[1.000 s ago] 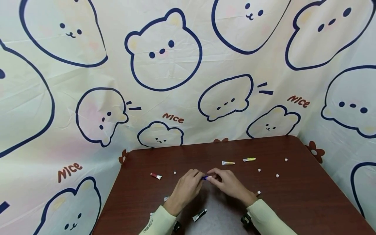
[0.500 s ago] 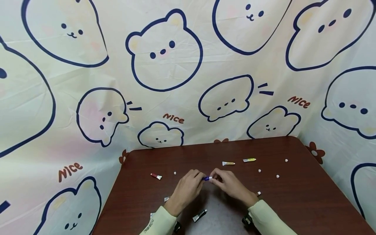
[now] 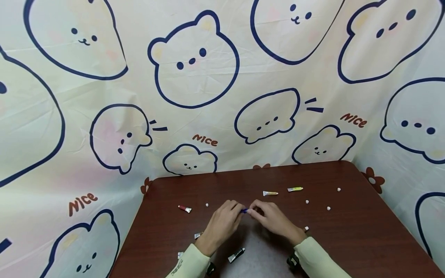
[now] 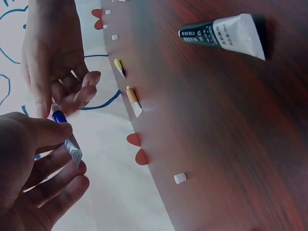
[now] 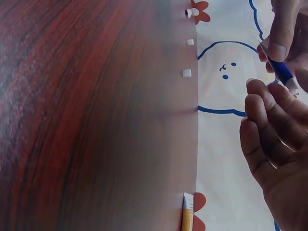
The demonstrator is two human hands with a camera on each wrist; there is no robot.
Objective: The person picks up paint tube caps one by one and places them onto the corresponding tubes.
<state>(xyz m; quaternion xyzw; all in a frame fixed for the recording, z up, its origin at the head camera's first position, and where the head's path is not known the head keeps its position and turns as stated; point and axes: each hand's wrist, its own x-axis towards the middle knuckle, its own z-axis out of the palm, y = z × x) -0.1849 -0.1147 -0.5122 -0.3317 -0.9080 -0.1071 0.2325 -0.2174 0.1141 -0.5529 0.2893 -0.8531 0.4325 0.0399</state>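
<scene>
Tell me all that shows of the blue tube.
The blue tube is small and slim, blue toward its white cap, pale at the flattened other end. It looks like thin metal or plastic. Held above the table, it is pinched by the left hand, while the right hand pinches the cap.

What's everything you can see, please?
Blue tube: one, mostly blue, held in the middle
Red tube: one, red and white, left
Golden tube: one, gold and white, far side
Yellow tube: one, yellow, right of the golden tube
Black tube: one, black and white, near side
Half-hidden things, maybe tubes: two, whitish, near the left sleeve
Small pieces, maybe caps: five, white, one left, four right
Table: one, reddish brown, below
Cloth: one, cream with blue bears, behind
Wrist devices: two, black, at the wrists
Sleeves: two, pale green, near side
Left hand: one, bare, pinching the blue tube
Right hand: one, bare, at the tube's white end
</scene>
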